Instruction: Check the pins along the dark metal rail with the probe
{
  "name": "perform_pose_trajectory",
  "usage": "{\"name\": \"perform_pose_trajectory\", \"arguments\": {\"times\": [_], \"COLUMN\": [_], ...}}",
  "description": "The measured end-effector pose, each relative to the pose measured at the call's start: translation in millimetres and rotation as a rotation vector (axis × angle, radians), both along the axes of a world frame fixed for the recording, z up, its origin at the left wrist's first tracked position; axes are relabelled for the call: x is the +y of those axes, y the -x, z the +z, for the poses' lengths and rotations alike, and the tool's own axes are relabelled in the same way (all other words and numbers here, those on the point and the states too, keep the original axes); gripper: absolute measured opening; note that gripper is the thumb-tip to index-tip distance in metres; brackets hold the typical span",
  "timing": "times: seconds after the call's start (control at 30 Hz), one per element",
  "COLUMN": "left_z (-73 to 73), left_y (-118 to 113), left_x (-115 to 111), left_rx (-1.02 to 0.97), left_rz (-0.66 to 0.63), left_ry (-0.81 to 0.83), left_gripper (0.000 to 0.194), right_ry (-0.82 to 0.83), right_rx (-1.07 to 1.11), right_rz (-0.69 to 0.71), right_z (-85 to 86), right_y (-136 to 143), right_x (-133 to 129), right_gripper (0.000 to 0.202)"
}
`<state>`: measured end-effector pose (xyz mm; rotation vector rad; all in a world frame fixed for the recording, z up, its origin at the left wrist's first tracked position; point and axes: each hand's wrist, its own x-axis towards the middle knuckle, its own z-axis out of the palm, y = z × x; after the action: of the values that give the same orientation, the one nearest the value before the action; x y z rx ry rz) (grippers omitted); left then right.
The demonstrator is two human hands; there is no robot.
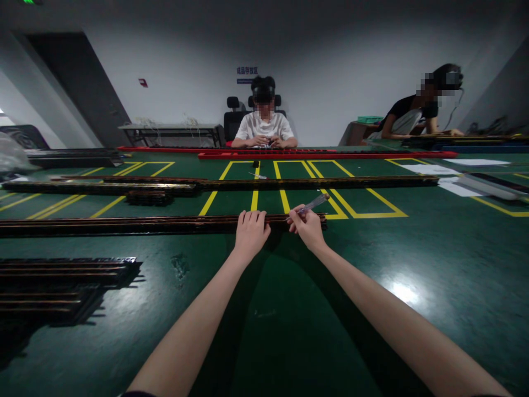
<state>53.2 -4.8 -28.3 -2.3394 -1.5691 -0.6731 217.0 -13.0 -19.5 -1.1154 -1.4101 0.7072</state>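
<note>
A long bundle of dark strips with copper-coloured lines point(124, 225) lies across the green table in front of me. My left hand point(251, 234) is closed over the bundle, its fingers curled across the far edge and the thumb at the near side. Close to the bundle's right end, my right hand point(306, 226) pinches a screwdriver with a clear handle point(316, 203). The handle points up and to the right, while its tip, down at the strips, is hidden by my fingers.
More dark strips point(58, 275) lie at the near left. Beyond the bundle runs another long strip point(330, 183), with a short stack point(149, 197) beside it. Red rails point(330, 155) cross the far side. Two people point(264, 124) work there; papers point(458, 186) lie right.
</note>
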Motion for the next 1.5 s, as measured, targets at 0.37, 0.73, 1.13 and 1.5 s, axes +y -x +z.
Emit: {"name": "perform_pose_trajectory", "arguments": {"times": [0.37,0.73,1.13,1.5], "left_z": [0.1,2.4,-1.6,-0.7], "left_y": [-0.9,-1.1,1.9,2.9], "left_x": [-0.1,-3.2,0.9,1.1], "left_rx": [-0.007,0.035,0.015,0.018], "left_rz": [-0.002,-0.005,-0.024,-0.029], "left_ry": [-0.006,-0.032,-0.027,-0.011], "left_gripper": [0.035,0.044,0.044,0.044], "right_ry": [-0.025,-0.046,-0.045,-0.017], "right_rx": [-0.008,-0.023,0.01,-0.003], "right_rz": [0.0,-0.004,-0.022,0.013], "right_z": [-0.8,-1.2,0.2,2.3], "right_y": [1.5,1.4,1.2,0.9], "right_x": [-0.2,0.2,-1.5,-2.6], "right_gripper": [0.039,0.042,0.042,0.039]}}
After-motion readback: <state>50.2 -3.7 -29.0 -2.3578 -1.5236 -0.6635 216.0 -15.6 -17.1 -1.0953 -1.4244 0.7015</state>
